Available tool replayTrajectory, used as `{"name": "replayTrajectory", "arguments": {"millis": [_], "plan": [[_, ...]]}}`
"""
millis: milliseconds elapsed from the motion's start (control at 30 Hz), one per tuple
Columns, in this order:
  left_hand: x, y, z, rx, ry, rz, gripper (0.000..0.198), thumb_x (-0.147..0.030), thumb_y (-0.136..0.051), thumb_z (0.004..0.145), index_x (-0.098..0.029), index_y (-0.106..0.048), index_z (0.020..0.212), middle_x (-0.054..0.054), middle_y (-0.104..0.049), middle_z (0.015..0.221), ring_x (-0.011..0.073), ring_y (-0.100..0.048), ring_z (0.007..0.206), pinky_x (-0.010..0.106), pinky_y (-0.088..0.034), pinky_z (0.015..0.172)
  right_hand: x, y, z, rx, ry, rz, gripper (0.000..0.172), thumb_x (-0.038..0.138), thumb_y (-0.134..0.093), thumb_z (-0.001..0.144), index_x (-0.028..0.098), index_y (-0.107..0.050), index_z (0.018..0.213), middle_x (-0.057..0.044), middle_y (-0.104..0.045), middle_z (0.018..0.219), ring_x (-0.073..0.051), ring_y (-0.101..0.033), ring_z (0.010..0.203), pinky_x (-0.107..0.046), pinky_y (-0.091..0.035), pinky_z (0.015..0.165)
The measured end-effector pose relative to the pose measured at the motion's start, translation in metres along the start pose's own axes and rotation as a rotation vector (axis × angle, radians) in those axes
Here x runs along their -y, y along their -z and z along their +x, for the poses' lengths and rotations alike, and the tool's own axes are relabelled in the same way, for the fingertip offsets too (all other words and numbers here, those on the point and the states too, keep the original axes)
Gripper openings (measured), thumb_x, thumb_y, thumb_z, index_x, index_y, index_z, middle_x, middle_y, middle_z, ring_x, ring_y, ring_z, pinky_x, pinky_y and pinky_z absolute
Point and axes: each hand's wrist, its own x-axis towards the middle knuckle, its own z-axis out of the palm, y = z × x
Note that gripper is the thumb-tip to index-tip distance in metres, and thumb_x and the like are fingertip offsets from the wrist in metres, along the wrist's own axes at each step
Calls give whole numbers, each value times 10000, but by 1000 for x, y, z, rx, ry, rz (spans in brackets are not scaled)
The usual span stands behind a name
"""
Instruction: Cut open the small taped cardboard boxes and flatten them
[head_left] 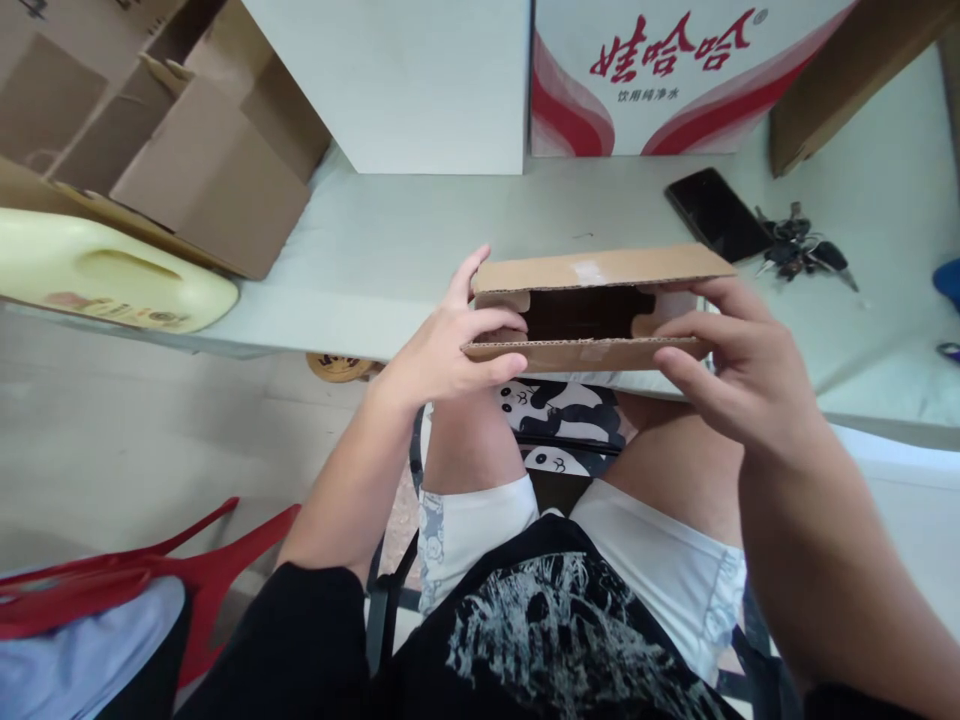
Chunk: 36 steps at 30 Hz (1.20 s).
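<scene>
Slim brown rectangular cardboard box (600,268), open-mouthed, at the near edge of the pale green tabletop (360,240) | left hand (459,338), right hand (739,365): half-curled, each gripping one end | step, seemingly: steadying it open | next move likely needs even hold

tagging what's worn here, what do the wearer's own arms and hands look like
The left hand and right hand are gloveless, with no ring, watch or bracelet showing. The left sleeve is black and short, ending near the elbow; of the right sleeve, only a black edge shows.
</scene>
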Motion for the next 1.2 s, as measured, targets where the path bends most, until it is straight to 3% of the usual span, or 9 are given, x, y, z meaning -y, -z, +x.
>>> {"name": "replayTrajectory", "arguments": {"millis": [133, 233, 433, 700, 800, 900, 1000, 1100, 1200], "plan": [[-6, 5, -1, 36, -33, 67, 669, -816, -550, 874, -201, -737, 1058, 164, -379, 1645, 459, -185, 1635, 573, -526, 1121, 0, 10, -2, 123, 137, -24, 178, 470, -660, 899, 330, -767, 924, -38, -784, 1064, -344, -700, 1195, -687, -366, 1221], [1, 0, -6, -39, -105, 81, 633, -815, -605, 833, -212, -696, 1005, 179, -411, 1606, 497, -191, 1621, 615, -501, 1121, -1, 15, -4, 184, 157, -92, 299, 568, -656, 887, 373, -768, 1084, -29, -793, 1168, -380, -657, 1286, -738, -229, 1282], [14, -11, -16, -141, -175, 11, 636, -821, -735, 714, -251, -622, 976, 163, -395, 1600, 439, -237, 1624, 612, -447, 1195, 0, 12, -10, 225, 175, -170, 456, 637, -709, 821, 386, -743, 1201, -59, -784, 1192, -504, -193, 1612, -862, -91, 1210], [20, -14, -25, -174, -182, -14, 650, -826, -744, 706, -256, -529, 935, 163, -352, 1661, 430, -289, 1609, 654, -396, 1224, -2, 2, -20, 81, 182, -176, 371, 648, -691, 809, 332, -765, 989, -68, -724, 905, -483, -389, 1515, -798, -186, 1225], [29, -20, -31, -239, -233, -76, 678, -824, -723, 745, -301, -497, 1114, 151, -340, 1682, 394, -335, 1596, 651, -399, 1219, -8, 1, -26, -48, 139, -135, 390, 691, -679, 793, 319, -728, 899, -83, -667, 866, -468, -440, 1487, -790, -206, 1243], [40, -28, -35, -285, -299, -236, 1053, -775, -798, 714, -474, -191, 1520, 145, -239, 1744, 352, -443, 1545, 616, -517, 1119, -13, -3, -28, -130, 139, -45, 348, 642, -670, 818, 303, -684, 899, -62, -640, 851, -382, -658, 1216, -756, -328, 1232], [48, -31, -34, -199, -268, -290, 1377, -732, -861, 671, -494, 100, 1628, 177, -142, 1777, 370, -385, 1586, 618, -542, 1105, -14, -7, -26, -141, 114, -12, 350, 634, -664, 816, 296, -646, 905, -36, -634, 836, -299, -707, 958, -744, -390, 1214], [51, -30, -26, -96, -207, -199, 1381, -769, -862, 631, -393, -44, 1678, 202, -233, 1751, 405, -300, 1621, 638, -432, 1226, -10, -8, -23, -166, 142, 31, 303, 585, -686, 818, 301, -633, 908, -25, -658, 854, -263, -705, 880, -724, -411, 1218], [53, -31, -21, -150, -129, -139, 1415, -847, -850, 538, -350, -160, 1670, 186, -411, 1670, 402, -487, 1515, 577, -488, 1212, -10, -8, -26, -178, 233, 132, 219, 408, -754, 823, 319, -676, 1008, -21, -715, 951, -245, -729, 907, -668, -403, 1259]]}}
